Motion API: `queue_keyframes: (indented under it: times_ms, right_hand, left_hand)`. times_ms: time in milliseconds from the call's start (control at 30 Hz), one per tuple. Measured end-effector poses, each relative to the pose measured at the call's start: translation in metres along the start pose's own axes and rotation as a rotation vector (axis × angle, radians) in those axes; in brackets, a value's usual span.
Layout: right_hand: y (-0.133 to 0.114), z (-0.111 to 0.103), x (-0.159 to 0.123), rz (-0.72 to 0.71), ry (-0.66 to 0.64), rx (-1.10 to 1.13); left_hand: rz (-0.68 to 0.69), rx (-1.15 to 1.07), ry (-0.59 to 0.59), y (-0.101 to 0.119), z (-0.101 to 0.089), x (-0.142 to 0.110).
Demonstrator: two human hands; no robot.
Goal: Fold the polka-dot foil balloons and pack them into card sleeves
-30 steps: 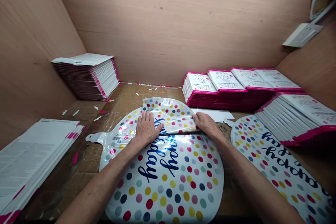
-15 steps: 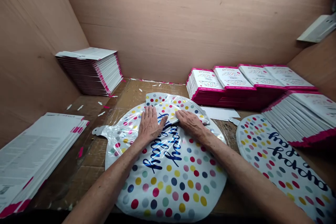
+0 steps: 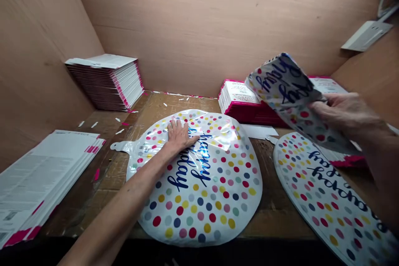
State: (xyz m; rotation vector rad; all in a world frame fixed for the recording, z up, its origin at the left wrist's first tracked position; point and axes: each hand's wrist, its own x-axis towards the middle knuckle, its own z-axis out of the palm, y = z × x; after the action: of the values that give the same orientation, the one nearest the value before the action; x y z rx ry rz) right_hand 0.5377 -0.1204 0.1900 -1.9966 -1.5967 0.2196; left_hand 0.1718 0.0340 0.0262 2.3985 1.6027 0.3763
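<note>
A flat, round foil balloon (image 3: 199,224) with coloured dots and dark blue "happy birthday" lettering lies in front of me, its tail pointing left. My left hand (image 3: 179,135) rests on its upper part, fingers spread and holding nothing. Up at the right, my right hand (image 3: 346,114) is closed on a folded foil balloon (image 3: 280,83) of the same dotted print, held in the air above the packets. Below that hand, further flat foil balloons (image 3: 336,216) lie at the right, partly covered by my forearm.
Stacked white and pink packets (image 3: 243,95) stand along the back right. Another tall stack (image 3: 106,83) is in the back left corner, and printed cards (image 3: 46,178) lie at the left. Paper scraps dot the brown cardboard surface (image 3: 158,110). Wooden panels (image 3: 199,29) enclose the back and sides.
My right hand has lifted the folded balloon off the one in front of me and carried it up to the right. My left hand has stayed on the balloon beneath.
</note>
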Motion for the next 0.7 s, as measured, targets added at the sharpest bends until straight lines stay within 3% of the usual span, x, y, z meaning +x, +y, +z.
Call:
queue_keyframes:
  times_ms: [33, 100, 167, 200, 267, 333, 400, 500, 633, 700]
  right_hand:
    - [-0.016, 0.005, -0.013, 0.056, 0.058, -0.102]
    - [-0.051, 0.031, -0.038, -0.02, 0.04, -0.34]
    - [-0.086, 0.073, -0.064, -0.088, 0.088, -0.567]
    - [-0.1, 0.097, -0.076, -0.099, 0.09, -0.576]
    - [-0.122, 0.144, -0.101, -0.077, 0.009, -0.541]
    - [-0.135, 0.182, -0.124, -0.149, -0.15, -0.423]
    - [-0.138, 0.203, -0.143, -0.356, -0.294, -0.27]
    - [-0.128, 0.206, -0.158, -0.696, -0.411, -0.064]
    - [-0.107, 0.202, -0.156, -0.886, -0.35, -0.023]
    - [-0.1, 0.21, -0.152, -0.907, -0.261, -0.069]
  left_hand:
    - [0.008, -0.092, 0.024, 0.01, -0.007, -0.009]
    - [0.018, -0.424, 0.021, 0.032, -0.017, -0.04]
    - [-0.107, -0.907, -0.174, 0.052, -0.02, -0.081]
    - [-0.177, -1.143, -0.281, 0.06, -0.019, -0.101]
    - [-0.314, -1.475, -0.368, 0.067, -0.014, -0.133]
    - [-0.399, -1.625, -0.322, 0.062, -0.009, -0.148]
    - [-0.511, -1.617, -0.204, 0.043, -0.01, -0.15]
    - [-0.674, -1.514, -0.108, -0.001, -0.027, -0.14]
    - [-0.516, -1.335, -0.369, -0.055, -0.063, -0.131]
    - [-0.442, -1.021, -0.468, -0.066, -0.072, -0.133]
